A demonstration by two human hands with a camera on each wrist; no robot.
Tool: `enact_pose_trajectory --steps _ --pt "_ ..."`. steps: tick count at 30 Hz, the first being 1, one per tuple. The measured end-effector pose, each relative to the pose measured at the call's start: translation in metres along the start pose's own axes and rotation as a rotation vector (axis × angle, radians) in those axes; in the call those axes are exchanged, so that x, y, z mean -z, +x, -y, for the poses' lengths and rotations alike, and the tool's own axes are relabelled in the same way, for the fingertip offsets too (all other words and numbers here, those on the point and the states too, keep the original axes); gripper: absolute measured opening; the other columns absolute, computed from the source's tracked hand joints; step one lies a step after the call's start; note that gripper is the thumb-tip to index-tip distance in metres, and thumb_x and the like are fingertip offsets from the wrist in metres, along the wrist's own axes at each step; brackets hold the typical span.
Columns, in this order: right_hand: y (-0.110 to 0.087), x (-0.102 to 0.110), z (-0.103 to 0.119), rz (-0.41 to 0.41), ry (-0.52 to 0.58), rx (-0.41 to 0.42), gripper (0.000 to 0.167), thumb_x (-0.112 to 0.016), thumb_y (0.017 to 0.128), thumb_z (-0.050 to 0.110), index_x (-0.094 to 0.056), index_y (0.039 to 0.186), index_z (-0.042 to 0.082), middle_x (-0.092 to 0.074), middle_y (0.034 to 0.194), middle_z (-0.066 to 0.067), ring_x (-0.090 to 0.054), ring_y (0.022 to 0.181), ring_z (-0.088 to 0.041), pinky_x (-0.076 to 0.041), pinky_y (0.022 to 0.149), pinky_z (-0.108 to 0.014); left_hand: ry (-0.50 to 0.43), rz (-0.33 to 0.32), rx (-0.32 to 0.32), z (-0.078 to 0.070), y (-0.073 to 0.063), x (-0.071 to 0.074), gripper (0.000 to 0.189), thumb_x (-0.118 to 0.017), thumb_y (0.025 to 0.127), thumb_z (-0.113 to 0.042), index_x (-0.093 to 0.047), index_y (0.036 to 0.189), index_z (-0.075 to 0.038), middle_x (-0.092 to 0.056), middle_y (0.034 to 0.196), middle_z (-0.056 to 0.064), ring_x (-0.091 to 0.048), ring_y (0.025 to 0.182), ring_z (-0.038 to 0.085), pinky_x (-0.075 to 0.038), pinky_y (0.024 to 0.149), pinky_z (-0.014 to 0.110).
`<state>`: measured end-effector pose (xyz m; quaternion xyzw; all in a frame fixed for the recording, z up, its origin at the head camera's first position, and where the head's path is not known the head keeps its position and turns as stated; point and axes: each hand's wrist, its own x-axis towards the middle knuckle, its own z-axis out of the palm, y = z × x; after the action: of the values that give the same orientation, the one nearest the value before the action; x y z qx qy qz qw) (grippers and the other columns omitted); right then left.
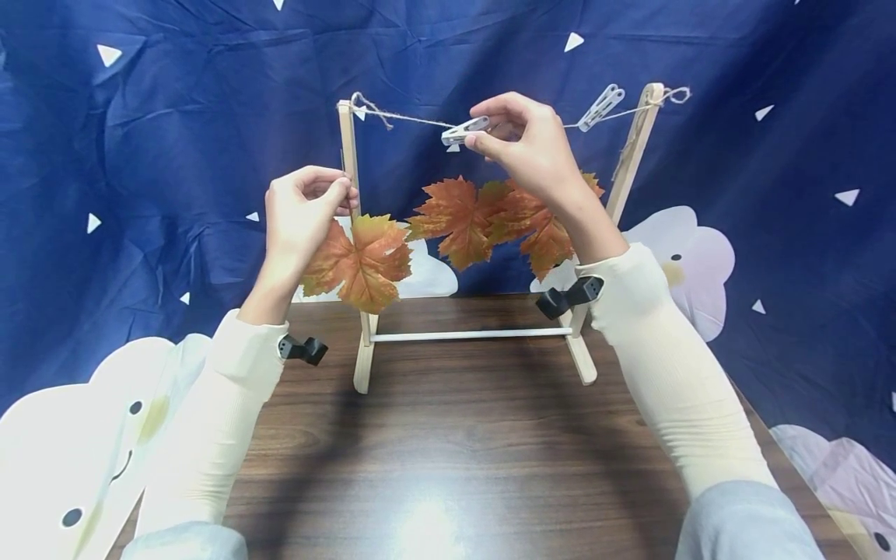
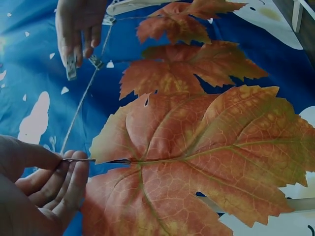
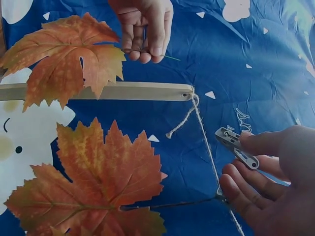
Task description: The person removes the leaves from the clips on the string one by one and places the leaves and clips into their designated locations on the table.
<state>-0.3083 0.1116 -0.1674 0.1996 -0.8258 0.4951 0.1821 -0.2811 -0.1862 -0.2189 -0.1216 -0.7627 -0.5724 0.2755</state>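
Note:
My left hand (image 1: 301,210) pinches the thin stem of an orange-green maple leaf (image 1: 367,268) between thumb and fingers, just in front of the left post. The leaf's blade hangs below the fingers. My right hand (image 1: 532,144) holds a pale clothespin (image 3: 237,147) between thumb and fingers, beside the twine (image 3: 205,132). In the right wrist view, a second leaf (image 3: 93,182) hangs by its stem from a small clip (image 3: 220,194) on the twine, close to the right fingertips. Another leaf (image 1: 542,225) hangs partly behind my right wrist.
The twine runs between two wooden posts (image 1: 635,148), knotted at both tops. Another clothespin (image 1: 602,107) sits on it near the right post. A white rod (image 1: 469,335) joins the posts low down. The stand is on a brown wooden table (image 1: 434,435), before a blue patterned cloth (image 1: 210,93).

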Motion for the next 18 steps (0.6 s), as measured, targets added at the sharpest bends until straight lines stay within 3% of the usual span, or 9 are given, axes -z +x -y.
enact_pose_trajectory --steps 10,18 --pt "-0.017 0.009 -0.016 0.003 0.021 -0.034 0.042 -0.08 0.096 0.033 -0.07 0.135 0.02 -0.067 0.132 -0.001 -0.072 0.099 -0.013 -0.062 0.08 -0.029 -0.067 0.008 0.023 0.008 -0.007 0.002 0.017 -0.069 0.099 -0.005 -0.075 0.104 0.01 -0.076 0.076 -0.005 -0.075 0.069 0.007 -0.064 0.071 0.021" --pt "-0.028 0.015 -0.031 0.003 0.02 -0.025 0.044 -0.079 0.097 0.033 -0.069 0.138 0.018 -0.064 0.117 0.004 -0.072 0.095 -0.022 -0.061 0.077 -0.026 -0.126 0.02 0.038 0.014 -0.015 -0.002 0.014 -0.069 0.099 -0.004 -0.075 0.103 0.008 -0.077 0.079 0.0 -0.076 0.07 0.01 -0.065 0.072 0.022"
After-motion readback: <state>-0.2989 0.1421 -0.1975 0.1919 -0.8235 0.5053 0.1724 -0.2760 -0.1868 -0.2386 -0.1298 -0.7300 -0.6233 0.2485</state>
